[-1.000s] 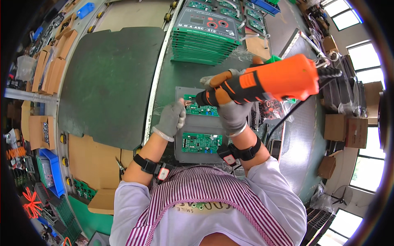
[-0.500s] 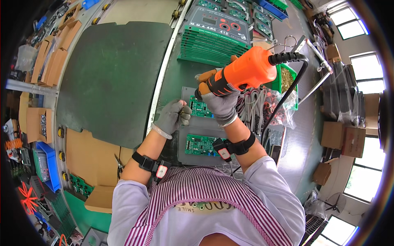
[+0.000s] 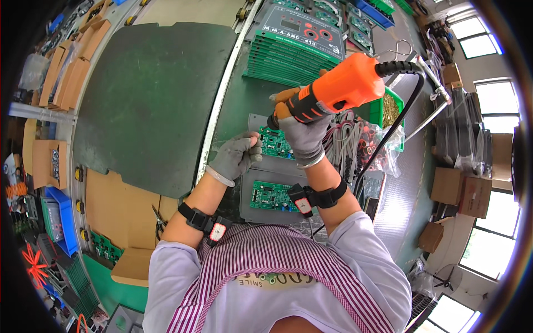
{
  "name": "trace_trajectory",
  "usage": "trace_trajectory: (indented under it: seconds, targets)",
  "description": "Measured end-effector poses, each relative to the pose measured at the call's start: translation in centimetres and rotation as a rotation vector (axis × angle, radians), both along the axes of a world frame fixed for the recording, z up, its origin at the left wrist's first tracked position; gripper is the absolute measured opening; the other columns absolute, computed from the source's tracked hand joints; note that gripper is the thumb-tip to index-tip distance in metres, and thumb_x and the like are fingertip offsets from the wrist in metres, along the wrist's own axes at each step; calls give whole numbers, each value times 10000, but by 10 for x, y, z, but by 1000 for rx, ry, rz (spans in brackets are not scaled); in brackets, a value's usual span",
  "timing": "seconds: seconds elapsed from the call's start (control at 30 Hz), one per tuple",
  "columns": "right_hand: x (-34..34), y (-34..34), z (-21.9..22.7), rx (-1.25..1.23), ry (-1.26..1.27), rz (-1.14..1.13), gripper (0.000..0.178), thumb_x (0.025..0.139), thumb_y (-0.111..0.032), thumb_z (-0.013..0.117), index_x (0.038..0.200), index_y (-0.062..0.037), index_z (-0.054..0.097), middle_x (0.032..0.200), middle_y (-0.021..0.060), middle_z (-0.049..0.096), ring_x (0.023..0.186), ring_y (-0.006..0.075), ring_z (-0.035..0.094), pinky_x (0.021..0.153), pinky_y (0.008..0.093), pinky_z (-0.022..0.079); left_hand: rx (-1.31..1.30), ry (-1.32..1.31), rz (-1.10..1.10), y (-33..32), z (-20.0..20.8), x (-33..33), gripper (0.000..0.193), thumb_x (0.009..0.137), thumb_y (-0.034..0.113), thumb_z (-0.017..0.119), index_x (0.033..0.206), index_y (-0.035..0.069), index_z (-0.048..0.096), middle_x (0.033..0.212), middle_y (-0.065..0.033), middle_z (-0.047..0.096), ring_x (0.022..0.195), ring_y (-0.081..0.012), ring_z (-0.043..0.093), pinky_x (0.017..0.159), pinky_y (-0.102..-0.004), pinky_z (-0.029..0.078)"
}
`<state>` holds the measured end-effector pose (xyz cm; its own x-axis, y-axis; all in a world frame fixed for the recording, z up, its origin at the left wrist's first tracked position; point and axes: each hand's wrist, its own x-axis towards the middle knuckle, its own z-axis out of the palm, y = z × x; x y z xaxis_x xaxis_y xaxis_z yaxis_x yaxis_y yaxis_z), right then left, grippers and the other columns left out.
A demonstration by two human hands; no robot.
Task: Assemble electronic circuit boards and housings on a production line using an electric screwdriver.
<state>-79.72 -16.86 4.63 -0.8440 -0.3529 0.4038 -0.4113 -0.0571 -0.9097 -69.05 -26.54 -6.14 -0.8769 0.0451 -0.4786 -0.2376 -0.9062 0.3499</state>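
My right hand (image 3: 306, 135), in a grey glove with tan fingertips, is wrapped round an orange and black electric screwdriver (image 3: 351, 83). The tool slants, its black nose pointing down-left at the upper left corner of a green circuit board (image 3: 273, 143). Whether its bit touches anything cannot be made out. Beside that board's left edge, my gloved left hand (image 3: 236, 156) has its fingers curled and the bare thumb and fingertip pinched near the corner. What they hold, if anything, is too small to name. The board lies on a dark grey panel (image 3: 254, 123).
A second circuit board (image 3: 272, 195) on a grey panel lies nearer me. Beyond the screwdriver stands a stack of green-edged front panels (image 3: 294, 55). To the right are grey cable bundles (image 3: 345, 139), a green bin (image 3: 394, 111) of brass-coloured parts and the tool's black cord (image 3: 395, 119).
My left fingertips have moved a little right and up, closer to the board's corner. The screwdriver has shifted slightly up and right in the picture, still in my right hand.
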Motion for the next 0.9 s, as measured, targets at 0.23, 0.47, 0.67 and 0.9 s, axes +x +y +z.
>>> trace_trajectory:
  seconds: [0.23,0.47,0.67,0.9]
  targets:
    - [4,-2,-9,186,190,74,270,568,-13,656,803,-47,528,736,19,572,657,110,546,611,236,450,-17,-20,26,-2,-4,1,88,819,129,518,838,43,520,710,-47,560,591,-123,549,500,-252,478]
    - [9,-3,-2,78,51,86,182,581,28,582,750,-35,558,706,47,592,669,153,571,659,264,457,-36,-13,30,0,-6,1,139,831,191,523,801,56,504,679,-37,547,538,-111,518,483,-245,466]
    - [27,10,33,-89,-123,151,164,574,30,601,720,-19,543,748,70,589,689,151,579,639,264,477,-62,20,37,0,-2,3,123,834,194,519,804,76,505,671,-23,550,531,-105,516,472,-234,455]
    - [29,19,28,-186,-116,187,191,582,42,594,758,-8,539,752,81,588,717,156,587,656,263,484,-57,55,57,5,-3,6,116,832,203,518,821,87,509,678,-16,556,529,-100,515,459,-234,436]
